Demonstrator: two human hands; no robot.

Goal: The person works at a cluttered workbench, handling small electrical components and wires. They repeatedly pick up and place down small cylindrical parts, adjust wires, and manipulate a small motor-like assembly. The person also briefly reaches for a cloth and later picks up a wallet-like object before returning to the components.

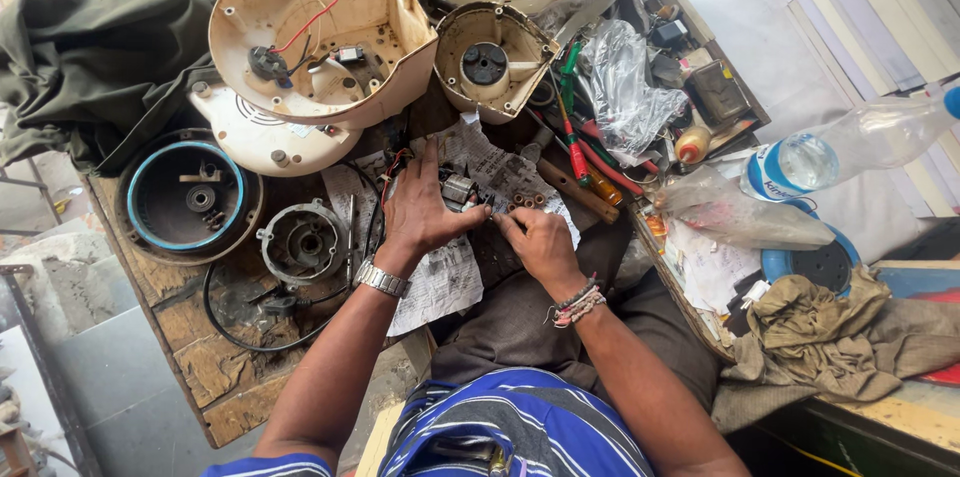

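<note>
Presently, relative to the crumpled printed newspaper sheet (470, 237):
- left hand (420, 217): fingers curled around small grey metal motor part (459, 191), atop sheet.
- right hand (540, 242): fingertips pinched beside part; best steadied, moved gently.

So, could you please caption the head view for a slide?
Both hands, left and right, hold a small motor part over newspaper.
</note>
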